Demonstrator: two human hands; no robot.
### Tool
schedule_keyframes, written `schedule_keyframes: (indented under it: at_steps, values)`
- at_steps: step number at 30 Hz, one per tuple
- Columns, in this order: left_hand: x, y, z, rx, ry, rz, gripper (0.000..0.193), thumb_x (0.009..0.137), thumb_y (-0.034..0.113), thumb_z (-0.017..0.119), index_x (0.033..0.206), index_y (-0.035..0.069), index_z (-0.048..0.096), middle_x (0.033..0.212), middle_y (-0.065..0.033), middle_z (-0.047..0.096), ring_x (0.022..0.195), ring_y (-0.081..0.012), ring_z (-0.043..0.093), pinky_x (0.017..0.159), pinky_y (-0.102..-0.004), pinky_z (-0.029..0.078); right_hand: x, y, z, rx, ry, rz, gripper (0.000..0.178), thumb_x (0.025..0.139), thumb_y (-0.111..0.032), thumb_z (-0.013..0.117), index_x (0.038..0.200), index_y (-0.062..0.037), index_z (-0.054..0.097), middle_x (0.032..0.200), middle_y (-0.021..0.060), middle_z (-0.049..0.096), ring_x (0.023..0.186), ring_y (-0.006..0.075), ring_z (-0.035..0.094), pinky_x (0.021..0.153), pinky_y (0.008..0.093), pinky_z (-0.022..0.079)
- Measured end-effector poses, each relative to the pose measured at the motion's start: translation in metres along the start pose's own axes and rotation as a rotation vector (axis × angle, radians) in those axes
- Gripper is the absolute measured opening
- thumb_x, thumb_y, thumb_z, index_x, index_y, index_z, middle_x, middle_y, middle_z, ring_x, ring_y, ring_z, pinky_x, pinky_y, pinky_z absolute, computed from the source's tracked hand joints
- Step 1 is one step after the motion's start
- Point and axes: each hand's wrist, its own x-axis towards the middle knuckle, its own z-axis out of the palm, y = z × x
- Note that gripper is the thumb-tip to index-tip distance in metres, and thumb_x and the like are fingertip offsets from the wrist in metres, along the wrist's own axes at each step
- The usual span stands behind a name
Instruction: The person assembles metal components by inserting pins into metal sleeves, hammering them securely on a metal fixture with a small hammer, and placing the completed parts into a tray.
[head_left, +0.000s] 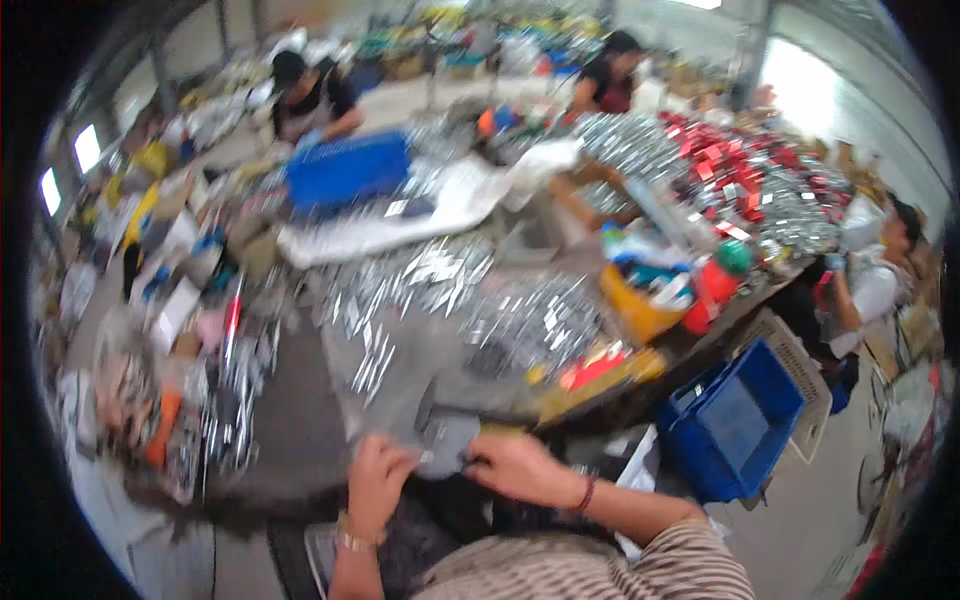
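Near the front edge of the table, a small grey, translucent flat piece is stretched between my two hands; it looks like thin plastic, but blur hides its exact kind. My left hand pinches it at its left side, thumb and fingers together. On the other side my right hand closes on its right edge, where something dark shows by the fingertips. Just beyond lie loose shiny silver strips and a heap of small clear and silver pieces.
A blue crate sits at the far left by white sheeting. A yellow container of mixed items stands right. Red and silver pieces pile up behind. Blue bins stand off the table's right edge. Several people work around the table.
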Motion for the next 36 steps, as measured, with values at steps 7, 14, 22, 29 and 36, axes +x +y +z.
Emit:
schedule_keyframes:
  at_steps: [7,14,22,29,36]
  values:
    - [0.002,0.024,0.005,-0.292,0.245,-0.158,0.035,0.094,0.004,0.07,0.129,0.005,0.068,0.097,-0.0053,0.065,0.078,-0.0115,0.061,0.069,-0.0258,0.05,0.006,-0.019,-0.003,0.352,-0.29,0.295,0.025,0.092,-0.019,0.073,0.095,0.0028,0.061,0.071,0.0142,0.063,0.063,0.0214,0.064,0.059,0.0374,0.051]
    - [-0.037,0.035,0.031,-0.796,0.187,-0.567,0.052,0.105,0.008,0.058,0.155,0.008,0.042,0.098,-0.008,0.073,0.082,-0.0111,0.069,0.068,-0.0241,0.057,-0.011,-0.032,0.014,0.721,-0.339,0.579,0.016,0.098,-0.013,0.069,0.104,0.0005,0.064,0.073,-0.0016,0.059,0.061,0.0056,0.057,0.055,0.0235,0.048]
    - [-0.05,0.033,0.033,-1.067,0.178,-0.617,0.056,0.105,0.01,0.057,0.156,0.005,0.034,0.109,-0.0129,0.075,0.095,-0.0138,0.071,0.076,-0.0253,0.057,-0.028,-0.036,0.038,0.84,-0.301,0.564,0.012,0.098,-0.009,0.068,0.107,-0.0017,0.064,0.077,-0.0051,0.055,0.064,0.0032,0.055,0.058,0.0203,0.047]
    - [-0.069,0.022,0.02,-1.017,0.307,-0.63,0.066,0.094,0.005,0.073,0.15,0.006,0.037,0.095,-0.0054,0.069,0.087,-0.0113,0.068,0.077,-0.0252,0.055,-0.017,-0.05,0.061,0.812,-0.375,0.533,0.016,0.099,-0.003,0.066,0.114,-0.001,0.063,0.085,-0.0015,0.06,0.074,0.0057,0.059,0.065,0.0217,0.052]
    - [-0.146,-0.053,-0.016,-0.812,0.678,-0.817,0.059,0.091,0.003,0.075,0.143,0.004,0.046,0.095,-0.0061,0.07,0.084,-0.0133,0.067,0.072,-0.0267,0.056,-0.006,-0.042,0.065,0.764,-0.455,0.548,0.025,0.102,-0.005,0.06,0.127,-0.0007,0.062,0.103,0.0033,0.068,0.092,0.0112,0.065,0.084,0.0276,0.055]
